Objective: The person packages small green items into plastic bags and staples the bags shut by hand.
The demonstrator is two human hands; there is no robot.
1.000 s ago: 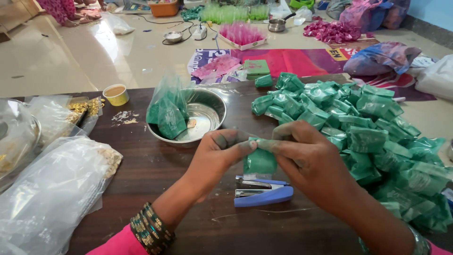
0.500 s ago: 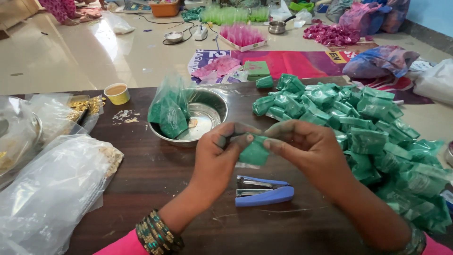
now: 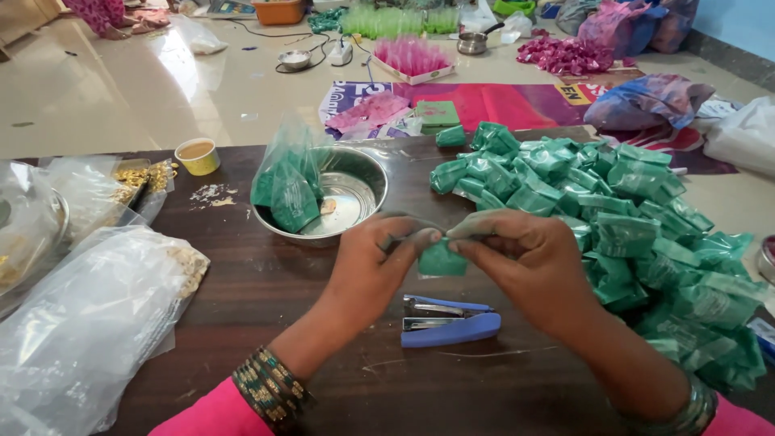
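Right now I see both hands pinching one small green packet just above the table, directly over the blue stapler. Left hand has its thumb and forefinger closed on the packet's top left edge, other fingers curled in. Right hand does the same on the top right edge, fingertips nearly meeting the left ones. So both hands are closed on the packet, nothing else in either.

Step in hand, as I judge it: folding or pressing the packet's mouth flat between the fingertips. The stapler lies untouched on the dark wooden table, so the mouth looks not yet stapled. I judge the next move needs one hand to keep the fold pinched while the other drops to the stapler; the fold must stay tight or it opens.

Outward from the stapler: up and left of it, a steel bowl with a clear bag of green packets leaning in it. Right of it, a big heap of finished green packets reaching the table's right edge. Far left of it, large clear plastic bags; up there too a small yellow cup. Beyond the table, floor with pink and green clutter, too small to tell.
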